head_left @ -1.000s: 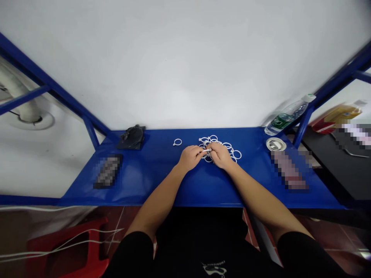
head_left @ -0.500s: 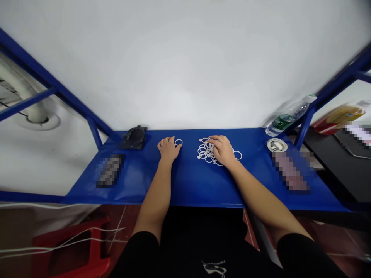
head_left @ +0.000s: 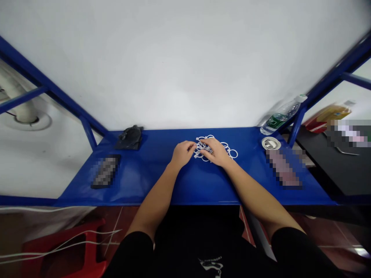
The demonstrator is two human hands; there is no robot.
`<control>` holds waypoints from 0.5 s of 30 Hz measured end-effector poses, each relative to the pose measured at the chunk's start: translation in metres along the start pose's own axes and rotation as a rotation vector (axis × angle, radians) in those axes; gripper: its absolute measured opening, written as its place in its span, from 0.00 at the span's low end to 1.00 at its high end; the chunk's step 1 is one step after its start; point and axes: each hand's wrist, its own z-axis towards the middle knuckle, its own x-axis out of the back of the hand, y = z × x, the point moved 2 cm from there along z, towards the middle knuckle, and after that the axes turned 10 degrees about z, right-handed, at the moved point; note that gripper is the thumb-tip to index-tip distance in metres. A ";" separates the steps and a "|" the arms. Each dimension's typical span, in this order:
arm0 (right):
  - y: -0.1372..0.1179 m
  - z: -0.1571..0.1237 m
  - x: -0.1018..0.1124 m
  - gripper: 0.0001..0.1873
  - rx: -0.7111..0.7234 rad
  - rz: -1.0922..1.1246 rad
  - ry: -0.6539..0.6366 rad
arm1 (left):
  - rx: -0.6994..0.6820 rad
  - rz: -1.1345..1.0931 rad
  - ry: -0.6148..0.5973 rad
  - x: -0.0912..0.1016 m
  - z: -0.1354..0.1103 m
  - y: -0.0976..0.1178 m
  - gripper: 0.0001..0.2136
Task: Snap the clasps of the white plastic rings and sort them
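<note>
Many small white rings [head_left: 199, 150] lie in a loose heap on the blue bench [head_left: 162, 181], partly between the two hands and partly under the right one.

Risks, as I judge them:
- Left side: bare, slick-looking bench runs out from the left hand [head_left: 182, 153] toward a black pouch [head_left: 129, 138]. A ring flicked that way would likely skid well clear of the heap.
- Centre: the rings overlap and look tangled. Lifting one could drag its neighbours along and scatter them, maybe over the near edge in front of the wrists.
- Right side: a few rings poke out just beyond the right hand [head_left: 216, 151]. A sweep of that wrist could push them toward the metal dish [head_left: 271, 143] near the water bottle [head_left: 279, 116].

Pose:
- Left hand: forearm angled inward, knuckles up, fingers curled, tips touching the left edge of the heap. Whether they pinch a ring I cannot tell.
- Right hand: palm down on the heap, fingers stretched flat toward the left hand, closed on nothing visible.
- The fingertips of the two hands are near each other but not joined.
</note>
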 end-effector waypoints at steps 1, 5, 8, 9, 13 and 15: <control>0.000 0.000 -0.001 0.17 0.008 0.012 -0.017 | -0.065 0.003 -0.010 -0.003 -0.002 0.008 0.07; 0.003 0.000 -0.002 0.13 -0.015 0.001 0.009 | -0.082 -0.154 0.023 -0.009 -0.004 0.023 0.08; 0.004 -0.001 -0.002 0.12 -0.003 -0.011 0.032 | 0.032 -0.387 0.107 -0.010 -0.004 0.022 0.13; 0.004 -0.001 -0.003 0.12 0.014 -0.009 0.029 | 0.063 -0.450 0.118 -0.011 -0.004 0.022 0.15; 0.002 -0.002 -0.003 0.11 0.057 -0.005 0.052 | 0.130 -0.567 0.055 -0.012 -0.004 0.023 0.14; 0.002 -0.002 -0.002 0.10 0.043 -0.012 0.081 | 0.142 -0.595 0.017 -0.011 -0.004 0.023 0.13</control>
